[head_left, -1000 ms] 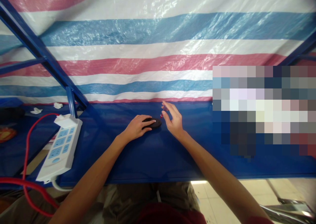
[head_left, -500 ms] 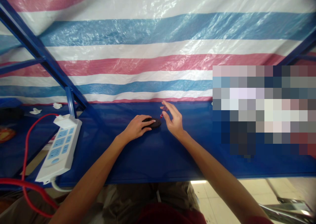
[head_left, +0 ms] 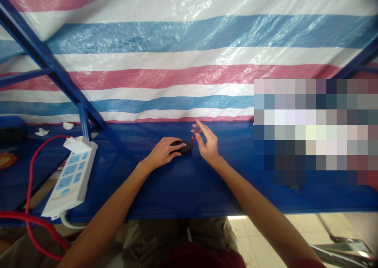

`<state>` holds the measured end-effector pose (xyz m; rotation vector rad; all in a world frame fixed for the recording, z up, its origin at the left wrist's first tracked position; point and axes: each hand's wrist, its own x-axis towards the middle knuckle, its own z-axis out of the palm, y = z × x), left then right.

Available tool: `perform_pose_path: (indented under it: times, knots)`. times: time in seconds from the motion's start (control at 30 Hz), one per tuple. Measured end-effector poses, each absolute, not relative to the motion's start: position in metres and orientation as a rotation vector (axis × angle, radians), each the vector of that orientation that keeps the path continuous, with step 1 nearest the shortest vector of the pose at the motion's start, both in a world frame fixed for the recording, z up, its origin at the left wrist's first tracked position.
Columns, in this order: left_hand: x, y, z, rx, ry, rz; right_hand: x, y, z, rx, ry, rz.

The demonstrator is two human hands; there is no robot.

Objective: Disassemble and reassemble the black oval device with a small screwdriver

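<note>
A black, oval, flattish object (head_left: pixel 186 146), perhaps a computer mouse, lies on the blue tabletop. My left hand (head_left: pixel 165 152) rests over its left side, gripping it with thumb and fingers, and a small white spot shows near the fingertips. Just right of it, my right hand (head_left: pixel 209 142) hovers above the table. Between its thumb and fingers is a short, thin purple stick (head_left: pixel 195 132) with a red lower end, tilted towards the black object and apart from it. The stick's exact kind is too small to make out.
At the left stands a white power strip (head_left: pixel 71 177) with a plugged-in adapter and a red cable (head_left: pixel 30 173). Crumpled white scraps (head_left: pixel 41 132) lie beyond. Blue metal posts (head_left: pixel 53 69) frame a striped plastic sheet (head_left: pixel 177 79) behind the blue table (head_left: pixel 177 193). A blurred-out patch covers the right.
The purple stick in my right hand has tilted a little and shows more of its length. My left hand and the black oval object stay in place.
</note>
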<state>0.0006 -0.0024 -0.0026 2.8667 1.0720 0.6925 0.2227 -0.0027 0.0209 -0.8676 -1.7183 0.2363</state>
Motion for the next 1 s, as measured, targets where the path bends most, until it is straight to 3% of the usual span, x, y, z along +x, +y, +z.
perform_pose_path:
  times: [0.47, 0.87, 1.0]
  knots:
    - [0.002, -0.003, 0.0, 2.834, 1.088, 0.671, 0.228, 0.003, 0.017, -0.909, -1.553, 0.221]
    - [-0.01, -0.003, 0.006, 2.652, 1.112, 0.6, 0.241, 0.03, -0.004, -1.808, -2.023, 0.186]
    - [-0.012, -0.001, 0.009, 2.582, 1.116, 0.65, 0.237, 0.027, -0.006, -1.874, -2.128, 0.104]
